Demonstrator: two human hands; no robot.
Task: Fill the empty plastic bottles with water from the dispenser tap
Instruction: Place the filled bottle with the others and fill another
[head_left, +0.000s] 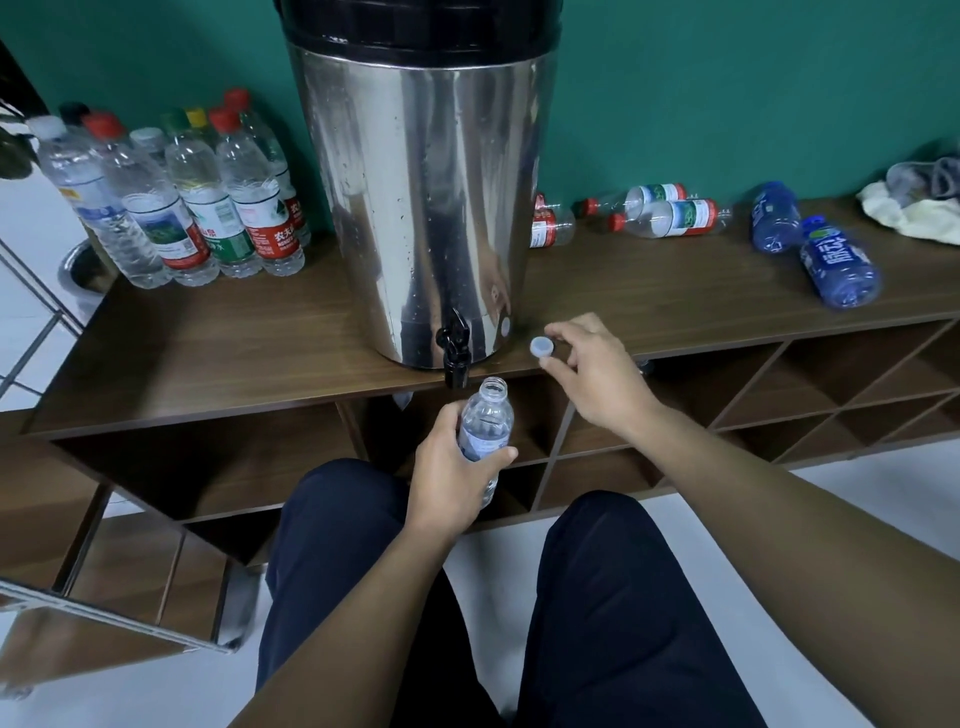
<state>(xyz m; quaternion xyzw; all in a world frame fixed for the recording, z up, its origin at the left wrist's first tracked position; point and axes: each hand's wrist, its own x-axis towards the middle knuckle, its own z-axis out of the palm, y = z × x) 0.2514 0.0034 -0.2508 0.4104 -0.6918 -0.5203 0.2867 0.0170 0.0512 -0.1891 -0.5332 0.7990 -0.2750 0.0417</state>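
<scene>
One uncapped clear plastic bottle (485, 423) sits in the left hand (457, 467), its open mouth just below and slightly right of the black tap (456, 347) on the steel water dispenser (421, 208). The left fingers and thumb curl round the bottle's middle, holding it tilted a little to the right. Just right of the tap, the right hand (592, 374) pinches a pale bottle cap (541, 346) between thumb and forefinger at the front edge of the wooden worktop (208, 338); the other fingers are loosely bent.

The dispenser stands on the worktop against a green wall (727, 78). Left of the dispenser, a cluster of capped bottles (171, 197) stands upright and appears filled. Right of the dispenser, several clear red-capped bottles (670, 215) lie on their sides, and farther right two blue bottles (831, 265) lie down as well. Beyond those, a crumpled cloth (909, 208) rests near the wall. Below the worktop are open shelf compartments (810, 395). The person's dark trouser legs (613, 613) fill the space nearest the camera.
</scene>
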